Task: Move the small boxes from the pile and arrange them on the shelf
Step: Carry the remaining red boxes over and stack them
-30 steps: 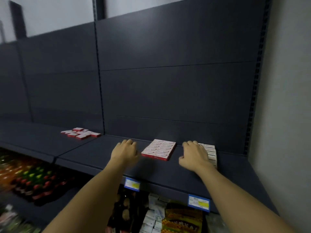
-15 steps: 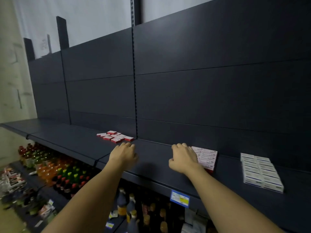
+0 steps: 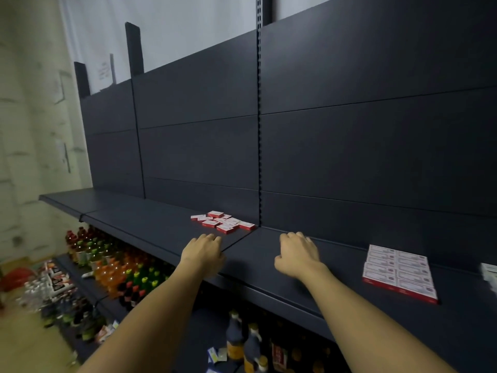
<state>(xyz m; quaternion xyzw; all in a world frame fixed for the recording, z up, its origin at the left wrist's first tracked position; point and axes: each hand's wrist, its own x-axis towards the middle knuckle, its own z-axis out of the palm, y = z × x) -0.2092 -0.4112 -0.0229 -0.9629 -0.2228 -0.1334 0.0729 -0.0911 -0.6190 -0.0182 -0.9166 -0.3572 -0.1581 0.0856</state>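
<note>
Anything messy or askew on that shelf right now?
Yes. The pile of small boxes near the upright lies scattered at mixed angles, some overlapping, unlike the arranged block of boxes to the right. Both hands hold nothing.

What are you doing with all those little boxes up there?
A person is stocking a dark shelf. Both hands hold nothing right now: the left hand and the right hand reach over the shelf towards a messy pile of small red and white boxes at the back. Off to the right, a neat block of boxes is already lined up in rows.
</note>
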